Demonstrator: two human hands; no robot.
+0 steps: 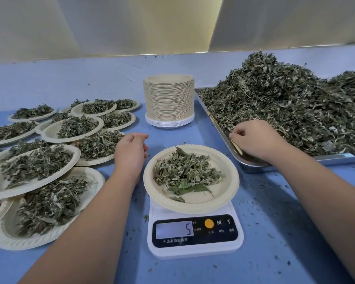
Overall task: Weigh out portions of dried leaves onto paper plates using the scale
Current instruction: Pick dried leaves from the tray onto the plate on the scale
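Note:
A white digital scale point(195, 236) stands in front of me and its display reads 5. On it sits a paper plate point(231, 181) with a small heap of dried leaves point(184, 173). My left hand point(130, 150) hovers just left of that plate, fingers loosely curled and holding nothing. My right hand point(256, 138) reaches into the metal tray point(252, 168) on the right, its fingers curled into the near edge of the big leaf pile point(295, 103). What the fingers hold is hidden under the hand.
A tall stack of unused paper plates point(169, 99) stands behind the scale. Several filled plates point(35, 167) overlap each other across the left of the blue table point(275, 232). Leaf crumbs lie scattered around the scale.

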